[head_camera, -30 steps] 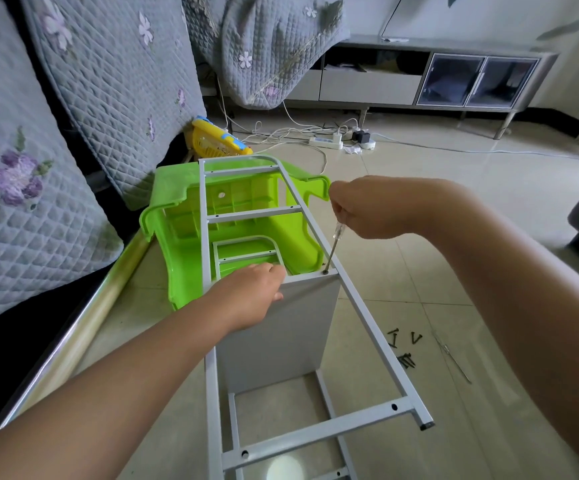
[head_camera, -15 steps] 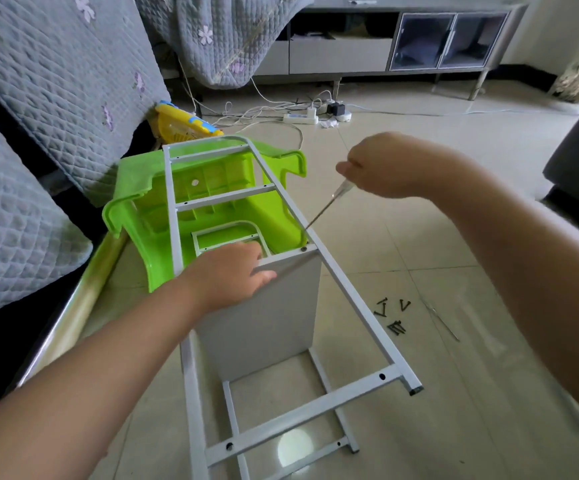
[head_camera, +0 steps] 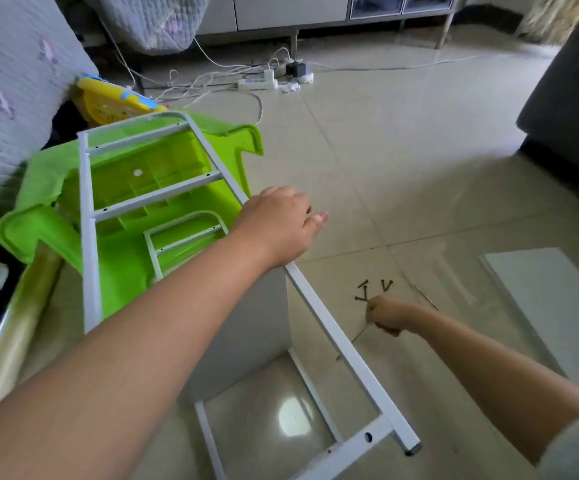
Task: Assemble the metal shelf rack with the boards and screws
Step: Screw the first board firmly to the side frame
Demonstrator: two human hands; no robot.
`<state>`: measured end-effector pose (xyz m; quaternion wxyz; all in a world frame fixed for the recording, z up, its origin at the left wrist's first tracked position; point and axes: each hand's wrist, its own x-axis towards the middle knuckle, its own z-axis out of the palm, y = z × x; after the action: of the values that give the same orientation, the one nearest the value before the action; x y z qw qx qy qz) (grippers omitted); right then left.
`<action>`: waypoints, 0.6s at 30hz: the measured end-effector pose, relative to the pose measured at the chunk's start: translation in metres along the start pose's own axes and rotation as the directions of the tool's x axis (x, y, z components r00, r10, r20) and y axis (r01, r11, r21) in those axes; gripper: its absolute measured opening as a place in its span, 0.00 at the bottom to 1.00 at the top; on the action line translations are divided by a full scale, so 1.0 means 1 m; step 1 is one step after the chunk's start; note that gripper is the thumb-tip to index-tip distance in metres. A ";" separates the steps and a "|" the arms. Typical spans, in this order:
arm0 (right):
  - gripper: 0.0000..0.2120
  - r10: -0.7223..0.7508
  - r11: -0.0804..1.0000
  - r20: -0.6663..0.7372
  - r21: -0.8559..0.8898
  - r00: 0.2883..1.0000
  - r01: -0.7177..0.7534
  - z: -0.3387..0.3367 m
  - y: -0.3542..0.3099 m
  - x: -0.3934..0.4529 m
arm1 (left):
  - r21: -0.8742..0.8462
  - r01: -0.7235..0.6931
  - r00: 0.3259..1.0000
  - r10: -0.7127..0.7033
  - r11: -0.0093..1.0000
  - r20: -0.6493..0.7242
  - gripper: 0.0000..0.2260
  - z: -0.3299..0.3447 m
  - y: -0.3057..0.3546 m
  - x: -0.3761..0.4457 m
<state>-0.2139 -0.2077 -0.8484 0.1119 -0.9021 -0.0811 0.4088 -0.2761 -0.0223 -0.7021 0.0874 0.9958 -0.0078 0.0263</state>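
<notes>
Rack frame (head_camera: 319,308) lies w/ long axis near-far. Left hand (head_camera: 278,226) rests on its right rail, fingers relaxed. Right hand (head_camera: 386,315) grips screwdriver (head_camera: 359,336) at screws (head_camera: 371,289) on floor.

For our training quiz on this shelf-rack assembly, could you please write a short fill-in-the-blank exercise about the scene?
1. The left hand rests on the white metal ____.
2. The right hand reaches down to the dark screws lying on the ____.
3. The rack frame leans on a plastic stool coloured ____.
4. The right hand holds a thin ____.

Missing words: frame; floor; green; screwdriver
</notes>
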 end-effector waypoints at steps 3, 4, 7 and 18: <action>0.06 0.039 0.999 0.070 -0.017 0.997 -0.038 0.029 0.015 0.013 | 0.042 0.004 0.999 -0.005 0.999 0.035 0.19 0.007 -0.001 0.003; 0.04 0.039 0.999 0.069 0.010 0.997 -0.040 0.030 0.017 0.016 | 0.049 0.005 0.999 -0.006 0.999 0.033 0.19 0.008 -0.002 0.003; 0.04 0.058 0.998 0.045 0.012 0.997 -0.058 0.031 0.019 0.020 | 0.054 0.002 1.000 -0.004 0.999 0.026 0.19 0.010 -0.004 0.004; 0.10 -0.045 0.989 -0.318 -0.148 0.947 -0.002 0.027 0.048 0.051 | 0.023 0.006 1.000 -0.007 1.000 0.026 0.18 0.012 -0.007 0.005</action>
<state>-0.1981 -0.2375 -0.9155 0.0616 -0.9613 -0.1014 0.2486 -0.2699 -0.0178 -0.7149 0.0761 0.9970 -0.0054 0.0131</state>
